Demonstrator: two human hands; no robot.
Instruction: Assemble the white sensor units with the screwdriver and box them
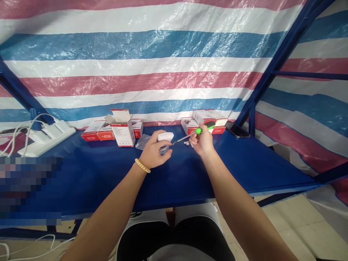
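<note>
My right hand (202, 140) is closed round the green-and-black handle of a screwdriver (187, 137), whose metal shaft points left. The shaft's tip ends right beside the index fingertip of my left hand (154, 150). Curled fingers of that hand lie around a small white plastic device (165, 136) with rounded edges; its lower side is hidden by them. Thumb and index are apart, with something greyish and clear showing between them. Behind the left hand a clear plastic bag (141, 142) lies on the blue table (176, 181). Small white pieces (186, 143) lie left of my right hand.
An open, upright box (123, 135) marked DETECTOR stands behind my left hand, among more red-and-white boxes (98, 131). Further boxes (217, 125) and a black phone (237, 129) are at the back right. A white power strip (51, 137) with cables sits far left. A striped sheet (152, 69) hangs behind.
</note>
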